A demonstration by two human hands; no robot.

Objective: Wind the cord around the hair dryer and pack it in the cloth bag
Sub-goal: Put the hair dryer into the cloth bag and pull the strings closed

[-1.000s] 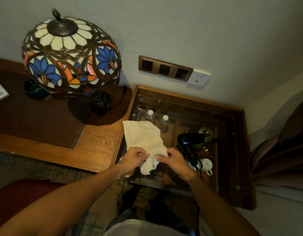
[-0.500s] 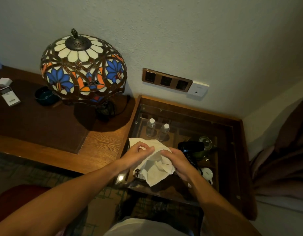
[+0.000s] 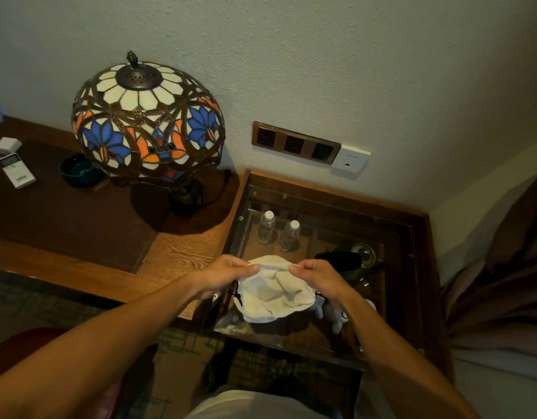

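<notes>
Cream cloth drawstring bag (image 3: 276, 293) now pulled open.
Left hand (image 3: 221, 275) and right hand (image 3: 320, 279) pinch its rim; black hair dryer (image 3: 338, 261) waits at 2 o'clock (unpacked).

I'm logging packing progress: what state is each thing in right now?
cloth bag: mouth pulled open, held by both hands
left hand: pinching the bag rim
right hand: pinching the bag rim
hair dryer: lying on the glass table, not bagged
water bottles: upright, capped
</notes>
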